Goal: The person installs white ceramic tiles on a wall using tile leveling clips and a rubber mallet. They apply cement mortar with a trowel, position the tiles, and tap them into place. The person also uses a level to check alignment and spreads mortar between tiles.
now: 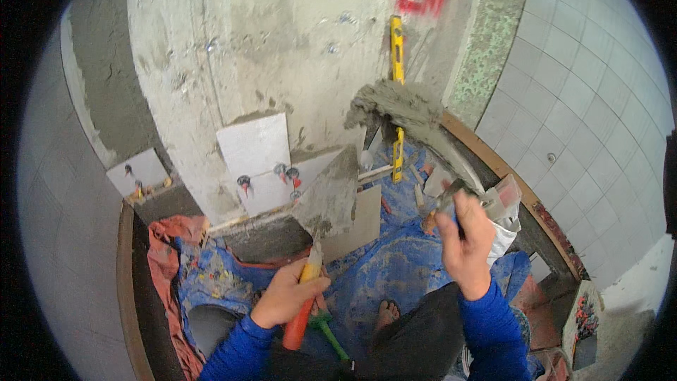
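My left hand (293,293) is wrapped round the orange and yellow handle of a trowel (331,187), whose flat grey blade points up toward the wall. My right hand (465,243) grips a second trowel (462,169) by its handle, which the fingers partly hide. A thick heap of wet grey mortar (398,106) covers most of that blade, held up in front of the wall. White tiles (254,142) sit low on the rough wall behind the left trowel, with pipe outlets (288,173) poking through.
A yellow spirit level (398,155) stands upright behind the mortar. Stained blue sheeting (409,254) covers the floor, with a green-handled tool (328,335) below my left hand. A white bag (504,236) lies at right, near a ledge (508,176) along the tiled side wall (585,99).
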Demonstrator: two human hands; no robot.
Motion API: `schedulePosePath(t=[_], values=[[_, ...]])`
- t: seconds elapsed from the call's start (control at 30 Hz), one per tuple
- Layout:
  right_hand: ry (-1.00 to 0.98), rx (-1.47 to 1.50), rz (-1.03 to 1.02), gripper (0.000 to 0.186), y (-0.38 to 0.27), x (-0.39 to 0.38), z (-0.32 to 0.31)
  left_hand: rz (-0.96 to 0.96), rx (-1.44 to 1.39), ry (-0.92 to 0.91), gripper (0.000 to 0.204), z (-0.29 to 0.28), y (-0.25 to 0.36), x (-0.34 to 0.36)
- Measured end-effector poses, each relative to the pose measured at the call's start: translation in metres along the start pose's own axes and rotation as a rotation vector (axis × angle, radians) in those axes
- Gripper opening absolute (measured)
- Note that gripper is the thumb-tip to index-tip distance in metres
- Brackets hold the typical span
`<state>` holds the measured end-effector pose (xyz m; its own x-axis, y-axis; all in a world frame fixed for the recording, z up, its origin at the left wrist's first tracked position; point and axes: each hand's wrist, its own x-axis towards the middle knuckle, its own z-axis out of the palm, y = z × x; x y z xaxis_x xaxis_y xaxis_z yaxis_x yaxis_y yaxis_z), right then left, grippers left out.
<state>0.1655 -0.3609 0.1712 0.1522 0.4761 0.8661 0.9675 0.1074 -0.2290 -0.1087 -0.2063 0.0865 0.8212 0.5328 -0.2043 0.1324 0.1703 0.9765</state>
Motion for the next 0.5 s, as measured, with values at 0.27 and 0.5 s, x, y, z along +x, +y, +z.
schedulePosePath(t=[0.27, 0.5], values=[[-0.837, 0.971, 0.868, 0.047, 0.019, -0.041, 0.029, -0.269, -0.065, -0.163, 0.023, -0.032, 0.034, -0.027], [-1.256, 1.045, 0.926, 0.048, 0.074, -0.048, 0.023, -0.34, -0.319, -0.263, 0.031, -0.046, 0.004, -0.041]])
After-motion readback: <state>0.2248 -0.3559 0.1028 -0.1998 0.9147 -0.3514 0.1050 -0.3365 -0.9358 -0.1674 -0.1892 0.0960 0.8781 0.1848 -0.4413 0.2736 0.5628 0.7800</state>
